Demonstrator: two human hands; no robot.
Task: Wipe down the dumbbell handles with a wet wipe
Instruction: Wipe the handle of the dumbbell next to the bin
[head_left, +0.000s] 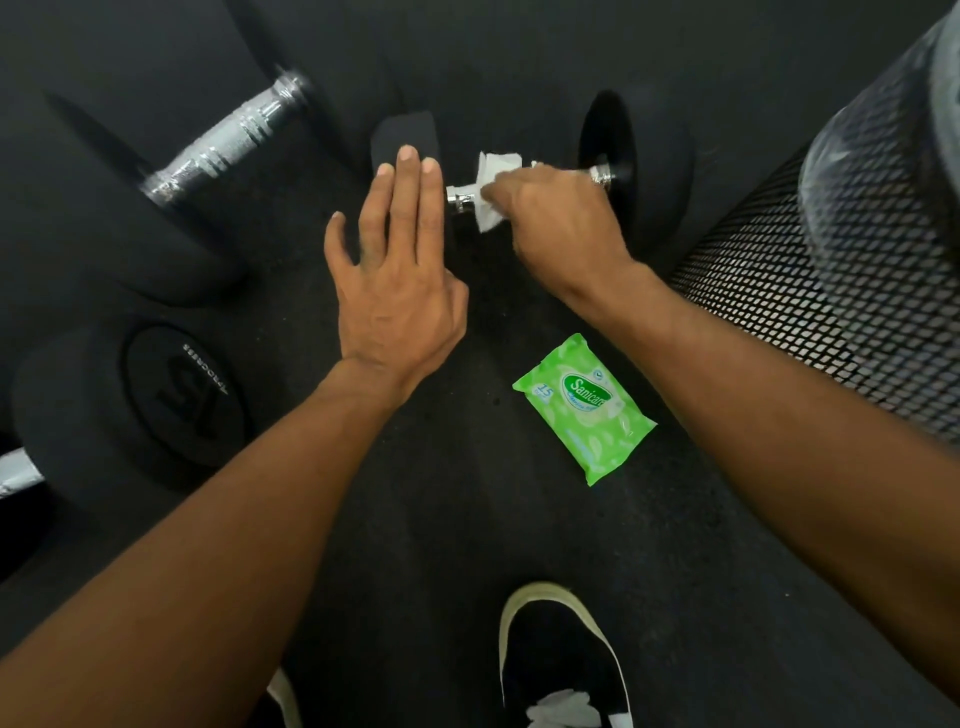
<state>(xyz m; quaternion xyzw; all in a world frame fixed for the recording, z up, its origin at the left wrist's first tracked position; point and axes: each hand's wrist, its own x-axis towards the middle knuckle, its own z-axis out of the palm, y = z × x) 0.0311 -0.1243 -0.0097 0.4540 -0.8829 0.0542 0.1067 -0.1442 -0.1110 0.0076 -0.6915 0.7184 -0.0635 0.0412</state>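
A small black dumbbell (636, 171) lies on the dark floor, its chrome handle (460, 196) running left to right. My right hand (558, 223) is wrapped over that handle with a white wet wipe (493, 171) pressed around the bar. My left hand (397, 270) is flat with fingers spread, its fingertips resting on the dumbbell's left head (405, 137). A larger dumbbell with a knurled chrome handle (228, 140) lies at upper left. A third dumbbell's round black head (156, 410) sits at left.
A green wet-wipe pack (584, 410) lies on the floor below my right hand. A black mesh bin with a clear liner (831, 270) stands at the right. My black shoe (561, 660) is at the bottom, with a crumpled white wipe (563, 706) by it.
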